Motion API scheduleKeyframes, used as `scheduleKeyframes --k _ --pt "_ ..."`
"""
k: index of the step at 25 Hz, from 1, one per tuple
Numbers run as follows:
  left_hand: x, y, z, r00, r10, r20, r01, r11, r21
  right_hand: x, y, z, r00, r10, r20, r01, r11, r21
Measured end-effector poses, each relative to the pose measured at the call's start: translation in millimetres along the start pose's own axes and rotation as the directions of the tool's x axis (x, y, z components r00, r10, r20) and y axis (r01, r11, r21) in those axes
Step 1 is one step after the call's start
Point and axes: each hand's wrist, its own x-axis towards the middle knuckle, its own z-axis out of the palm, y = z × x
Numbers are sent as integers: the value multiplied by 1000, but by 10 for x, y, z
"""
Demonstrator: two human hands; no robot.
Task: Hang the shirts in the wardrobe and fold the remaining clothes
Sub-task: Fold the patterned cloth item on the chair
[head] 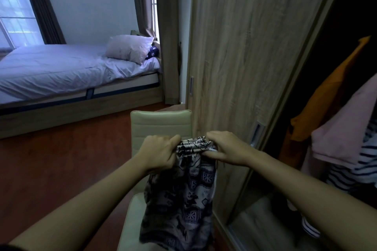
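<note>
With left hand [161, 152] and right hand [224, 149] each gripping the bunched top edge of the patterned garment [183, 199], hanging at 6 o'clock above the chair [159, 122], draw that edge out level before folding.

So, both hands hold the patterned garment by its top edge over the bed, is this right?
Not quite. The left hand and the right hand do hold the patterned garment by its top edge, but over the cream chair, not the bed, which stands further off to the left. The head view shows this.
</note>
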Motion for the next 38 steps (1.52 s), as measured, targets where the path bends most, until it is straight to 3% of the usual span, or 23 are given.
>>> scheduleKeyframes --k 4,8,12,17,20,22,24,28,32,38 --pt "27 -47 -16 998 56 -42 -59 997 -52 -63 26 22 992 86 -89 -56 953 299" --pt "113 85 -192 997 17 -72 -18 1000 -6 -123 37 8 989 127 -69 -86 899 428" --pt "331 179 -659 999 1 -54 -7 994 -108 -219 92 361 925 297 -239 -71 750 657" --pt "392 -153 -1324 991 -8 -135 -21 976 -218 -310 224 1307 930 367 -26 -296 789 539" --pt "188 -462 -1327 992 -93 -85 77 983 -170 -292 363 1673 887 454 -84 -380 821 425" --pt "-20 -684 -1079 980 -190 -53 181 974 -138 -275 374 1813 876 482 -17 -442 817 369" --pt "-256 -879 -712 952 -307 -24 302 946 -116 -322 351 1941 858 512 -25 -455 784 422" --pt "-954 -1019 86 849 -506 152 523 846 -105 -549 409 2295 803 596 -17 -526 720 453" --pt "-1576 -891 729 774 -562 292 623 759 -190 -707 510 2559 818 542 192 -568 711 416" --pt "-1926 -1026 1438 634 -691 347 772 594 -226 -352 741 2579 795 526 303 -604 730 321"
